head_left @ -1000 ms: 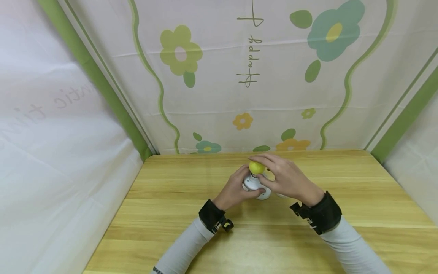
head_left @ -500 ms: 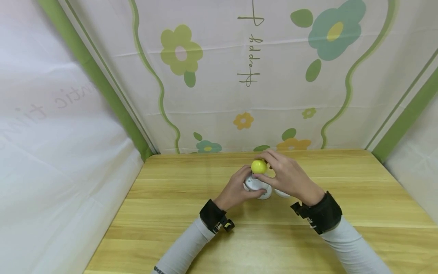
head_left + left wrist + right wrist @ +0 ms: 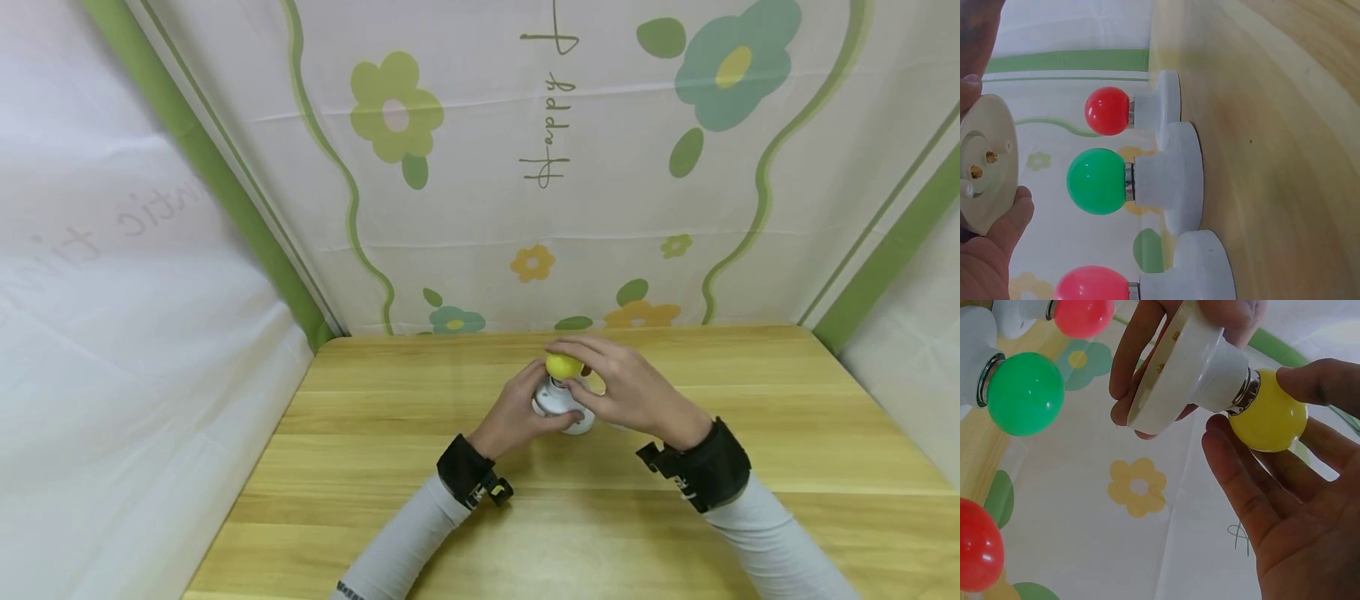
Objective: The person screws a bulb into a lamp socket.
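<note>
My left hand grips a round white lamp holder above the table. In the left wrist view the underside of this lamp holder shows two brass-coloured screws. A yellow light bulb sits at the holder's mouth, and my right hand pinches it between thumb and fingers. Seen from the right wrist, part of the metal screw cap shows between the yellow glass and the white socket. How deep the cap sits inside is hidden.
Below the hands, white lamp holders stand on the wooden table, bearing a green bulb, a red bulb and a pinkish-red bulb. The head view mostly hides them behind the hands. A flowered white curtain rises behind the table.
My right hand's fingers went back from the yellow bulb half a second ago, and now lie over it again. The left hand keeps the lamp holder in nearly the same place.
</note>
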The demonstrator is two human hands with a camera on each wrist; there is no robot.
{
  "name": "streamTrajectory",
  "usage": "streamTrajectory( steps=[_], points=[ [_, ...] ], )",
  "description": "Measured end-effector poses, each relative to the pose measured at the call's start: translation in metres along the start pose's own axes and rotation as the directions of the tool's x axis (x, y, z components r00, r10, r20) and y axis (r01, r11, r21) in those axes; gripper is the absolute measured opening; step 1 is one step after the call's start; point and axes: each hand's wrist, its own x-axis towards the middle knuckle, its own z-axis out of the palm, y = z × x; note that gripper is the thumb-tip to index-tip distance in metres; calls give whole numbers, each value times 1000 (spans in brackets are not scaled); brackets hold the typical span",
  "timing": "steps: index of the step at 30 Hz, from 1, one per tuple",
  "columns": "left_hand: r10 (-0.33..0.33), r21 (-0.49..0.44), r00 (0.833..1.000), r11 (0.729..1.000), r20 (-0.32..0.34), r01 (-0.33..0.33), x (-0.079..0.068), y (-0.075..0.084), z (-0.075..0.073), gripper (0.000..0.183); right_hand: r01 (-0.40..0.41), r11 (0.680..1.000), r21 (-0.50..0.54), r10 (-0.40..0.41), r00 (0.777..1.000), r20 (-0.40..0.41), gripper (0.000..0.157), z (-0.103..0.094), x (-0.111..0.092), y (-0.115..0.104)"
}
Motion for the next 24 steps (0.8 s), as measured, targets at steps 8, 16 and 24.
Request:
streamTrajectory(
  steps=[8,16,24],
  points=[
    [-17,5,1000,1000,-1,17,-1,0,0,61,-19,999,-39,19,1000,-19,47,0,1,0],
    [-11,1,1000,1000,4,11,-2,1,1,62,-61,995,-78,58,998,-33,48,2,0,0],
    [-12,-15,1000,1000,9,13,-1,3,1,59,-65,994,-89,62,997,-41,53,4,0,2]
  ],
)
